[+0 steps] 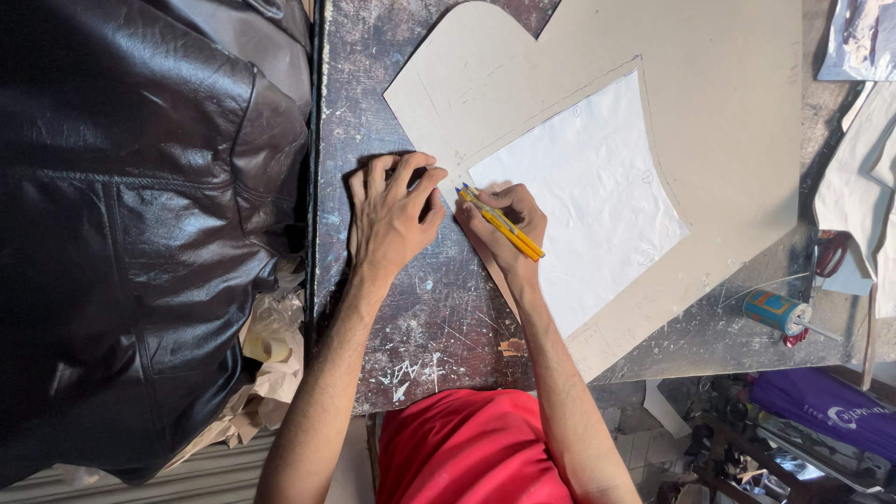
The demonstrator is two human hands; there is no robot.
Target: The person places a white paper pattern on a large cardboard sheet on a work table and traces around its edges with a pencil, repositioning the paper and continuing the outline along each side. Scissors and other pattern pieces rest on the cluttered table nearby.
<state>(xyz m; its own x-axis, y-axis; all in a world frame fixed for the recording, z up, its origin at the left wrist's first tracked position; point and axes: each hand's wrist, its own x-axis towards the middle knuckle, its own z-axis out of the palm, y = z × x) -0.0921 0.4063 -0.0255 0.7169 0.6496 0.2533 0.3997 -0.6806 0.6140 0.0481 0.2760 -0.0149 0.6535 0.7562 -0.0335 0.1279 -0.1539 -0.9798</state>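
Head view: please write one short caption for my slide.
Right hand holds yellow pens at white sheet on cardboard pattern; left hand presses beside it.

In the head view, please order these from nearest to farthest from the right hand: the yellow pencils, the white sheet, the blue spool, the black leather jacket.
From the right hand:
1. Yellow pencils, held in it.
2. White sheet, just beside it on the cardboard.
3. Black leather jacket, across the table at far left.
4. Blue spool, at the table's right edge.
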